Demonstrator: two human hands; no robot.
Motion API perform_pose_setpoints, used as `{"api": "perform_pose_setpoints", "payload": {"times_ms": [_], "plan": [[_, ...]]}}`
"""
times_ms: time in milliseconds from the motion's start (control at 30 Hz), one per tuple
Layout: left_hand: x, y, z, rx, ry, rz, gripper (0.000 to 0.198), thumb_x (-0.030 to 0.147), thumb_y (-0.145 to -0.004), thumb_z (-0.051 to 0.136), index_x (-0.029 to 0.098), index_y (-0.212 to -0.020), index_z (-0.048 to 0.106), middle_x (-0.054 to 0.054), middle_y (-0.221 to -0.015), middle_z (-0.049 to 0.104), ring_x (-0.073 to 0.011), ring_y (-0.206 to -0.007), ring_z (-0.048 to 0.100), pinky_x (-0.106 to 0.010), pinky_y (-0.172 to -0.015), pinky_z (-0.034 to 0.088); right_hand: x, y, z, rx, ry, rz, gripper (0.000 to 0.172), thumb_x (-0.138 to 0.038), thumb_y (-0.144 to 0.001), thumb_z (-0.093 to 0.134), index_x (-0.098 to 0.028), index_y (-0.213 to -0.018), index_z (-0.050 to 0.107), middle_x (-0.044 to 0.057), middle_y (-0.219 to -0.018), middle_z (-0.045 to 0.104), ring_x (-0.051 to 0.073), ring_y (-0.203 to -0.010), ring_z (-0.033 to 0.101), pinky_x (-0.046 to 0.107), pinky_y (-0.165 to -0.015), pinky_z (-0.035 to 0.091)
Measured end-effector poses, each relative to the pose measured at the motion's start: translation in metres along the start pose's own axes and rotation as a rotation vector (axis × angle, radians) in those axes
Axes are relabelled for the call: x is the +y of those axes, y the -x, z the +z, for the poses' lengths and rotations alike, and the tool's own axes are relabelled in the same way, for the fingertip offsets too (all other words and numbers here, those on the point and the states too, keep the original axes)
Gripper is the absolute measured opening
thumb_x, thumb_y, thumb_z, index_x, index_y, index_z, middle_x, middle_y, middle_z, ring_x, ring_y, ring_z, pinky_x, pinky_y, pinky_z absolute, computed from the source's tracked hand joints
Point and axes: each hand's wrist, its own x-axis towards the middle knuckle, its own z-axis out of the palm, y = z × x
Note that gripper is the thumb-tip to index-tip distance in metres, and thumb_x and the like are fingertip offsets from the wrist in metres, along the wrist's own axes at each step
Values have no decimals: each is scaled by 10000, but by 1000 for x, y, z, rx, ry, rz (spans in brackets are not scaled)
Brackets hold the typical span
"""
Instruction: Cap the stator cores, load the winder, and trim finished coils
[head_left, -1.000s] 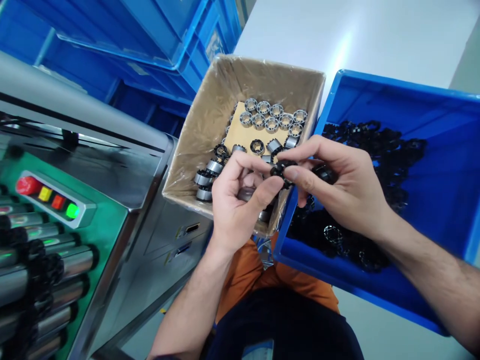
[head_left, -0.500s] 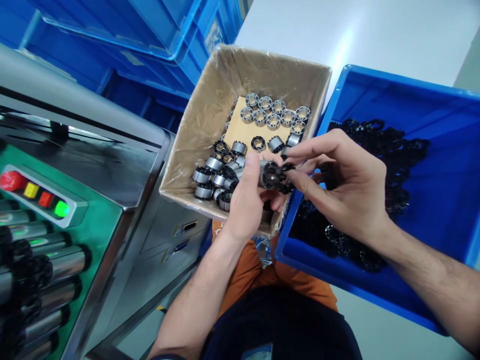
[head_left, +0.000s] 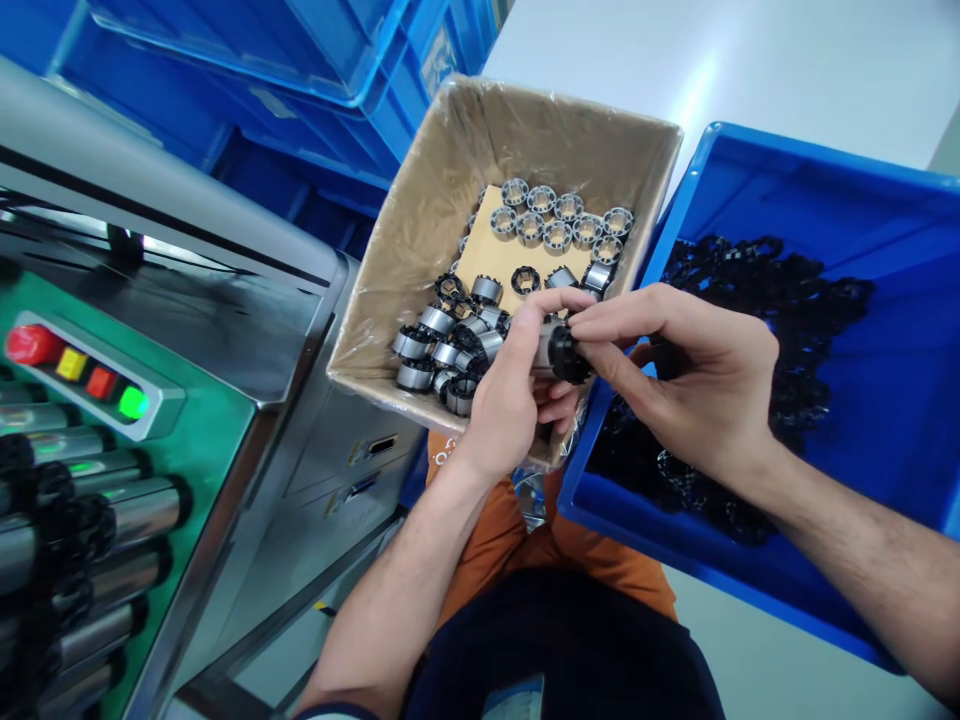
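My left hand (head_left: 517,400) is closed around a grey metal stator core (head_left: 546,350), held over the near right corner of the lined carton. A black slotted plastic end ring (head_left: 568,352) sits against the core's right end. The thumb and fingers of my right hand (head_left: 675,370) pinch that ring at its rim. Below and left, stator cores with black ends (head_left: 439,350) lie in a loose heap. Bare ring-shaped cores (head_left: 557,237) stand in rows on a tan cardboard sheet (head_left: 484,250) inside the carton.
A plastic-lined carton (head_left: 367,330) is in front of me. At right, a blue bin (head_left: 892,400) holds a pile of black plastic rings (head_left: 795,310). To the left stands a machine with a green panel (head_left: 202,420) and lit buttons. Blue crates (head_left: 315,130) are stacked behind it.
The black ring, earlier tilted and partly off the core's end, now lies flush against it. My right fingers stay at its rim. The view has shifted slightly.
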Motion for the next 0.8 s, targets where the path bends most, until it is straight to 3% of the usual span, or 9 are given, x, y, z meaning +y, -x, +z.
{"api": "perform_pose_setpoints", "payload": {"times_ms": [100,200,300,500,567,700,800], "plan": [[-2,-1,1,6,-23,11,752,1014,-1096,582,289,-1222,737,37,-711,377,-113,-520,311,-258,-455,246,0,1,1,0,-17,-43,204,-211,-1140,865,-397,-1110,944,24,-1152,944,279,-1059,905,508,-944,785],[-7,0,-2,-2,-2,6,735,1003,-1094,616,288,-1208,743,0,-804,533,-126,-585,463,-257,-487,334,2,1,1,-12,-3,-112,270,-148,-1125,853,-398,-1145,951,40,-1276,948,292,-1148,919,524,-1010,791],[-12,1,-7,6,4,0,673,949,-1112,660,292,-1223,753,-15,-862,620,-146,-643,566,-268,-527,426,5,1,1,-8,44,-202,296,-105,-1106,836,-374,-1155,949,58,-1332,943,281,-1134,928,477,-958,792],[-12,3,-10,-83,11,49,586,842,-1199,576,285,-1266,744,-11,-821,604,-171,-664,540,-296,-569,441,3,0,0,3,104,-137,219,-165,-1134,810,-352,-1069,905,46,-1012,883,231,-863,809,419,-762,703],[-12,3,-10,-105,23,83,546,793,-1223,566,286,-1305,751,-8,-812,604,-172,-671,555,-299,-591,469,2,0,-1,-16,180,-162,240,-157,-1149,784,-353,-1068,898,61,-1043,869,234,-887,805,415,-776,699],[-14,2,-9,-100,-23,97,598,825,-1199,603,287,-1392,779,-2,-790,677,-166,-594,625,-294,-540,506,5,-3,-4,-22,238,-347,215,-114,-1150,746,-293,-1138,864,67,-1200,887,210,-1040,868,349,-859,718],[-12,0,-6,-45,-57,105,717,915,-1149,590,244,-1270,815,-37,-839,799,-190,-576,719,-300,-512,526,6,-7,-11,-56,148,-266,92,-196,-1170,759,-244,-1218,821,13,-1010,848,146,-823,781,311,-796,669]]}}
